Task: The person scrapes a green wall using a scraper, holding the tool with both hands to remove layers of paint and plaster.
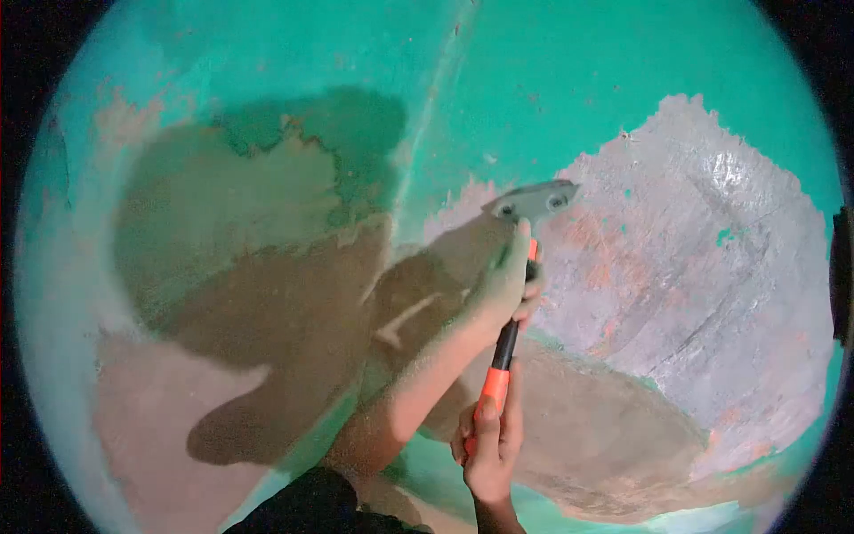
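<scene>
A paint scraper (505,347) with an orange and black handle points up across a painted wall (569,71). Its grey metal head (534,199) has two round fasteners and lies against or very near the wall, where green paint meets a bare patch. My left hand (505,283) is closed round the upper handle just under the head, thumb stretched along it. Lower down, my right hand (489,449) grips the orange end of the handle. Part of the handle is hidden behind my fingers.
A large bare, pinkish-grey patch (694,231) with ragged edges spreads to the right. A pale vertical line (427,116) runs down the wall, perhaps a corner or seam. Dark shadows (276,267) cover the left side. More bare surface (151,427) shows at lower left.
</scene>
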The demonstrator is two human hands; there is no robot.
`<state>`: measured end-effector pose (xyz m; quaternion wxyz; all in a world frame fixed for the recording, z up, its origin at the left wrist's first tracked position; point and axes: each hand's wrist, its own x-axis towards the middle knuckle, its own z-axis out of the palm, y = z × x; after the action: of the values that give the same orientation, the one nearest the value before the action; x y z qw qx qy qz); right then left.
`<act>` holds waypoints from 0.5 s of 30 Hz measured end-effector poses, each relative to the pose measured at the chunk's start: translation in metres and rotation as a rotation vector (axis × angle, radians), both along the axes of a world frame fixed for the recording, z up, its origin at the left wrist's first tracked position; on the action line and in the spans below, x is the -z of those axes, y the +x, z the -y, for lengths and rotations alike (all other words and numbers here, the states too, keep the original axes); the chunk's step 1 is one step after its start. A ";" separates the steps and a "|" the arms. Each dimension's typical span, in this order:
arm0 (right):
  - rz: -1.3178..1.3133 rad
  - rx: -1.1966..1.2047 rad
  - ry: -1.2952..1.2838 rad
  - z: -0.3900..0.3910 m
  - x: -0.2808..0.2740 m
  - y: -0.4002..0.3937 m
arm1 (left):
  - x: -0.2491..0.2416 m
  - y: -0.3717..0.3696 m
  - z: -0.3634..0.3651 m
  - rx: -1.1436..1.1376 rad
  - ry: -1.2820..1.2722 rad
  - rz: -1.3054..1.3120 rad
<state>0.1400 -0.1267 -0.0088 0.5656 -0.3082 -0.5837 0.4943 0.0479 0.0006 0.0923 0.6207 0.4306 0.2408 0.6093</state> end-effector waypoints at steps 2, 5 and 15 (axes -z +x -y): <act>0.003 0.006 -0.001 0.013 0.011 0.005 | 0.011 0.005 0.009 0.048 -0.014 -0.039; 0.045 0.020 0.021 0.014 0.004 0.004 | 0.009 0.006 0.009 0.087 -0.010 -0.019; 0.012 0.016 0.067 0.018 -0.004 -0.009 | -0.007 -0.001 0.008 0.153 0.011 -0.021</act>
<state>0.1306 -0.1444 -0.0048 0.5761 -0.2969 -0.6008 0.4681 0.0469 -0.0076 0.0994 0.6605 0.4575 0.2107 0.5569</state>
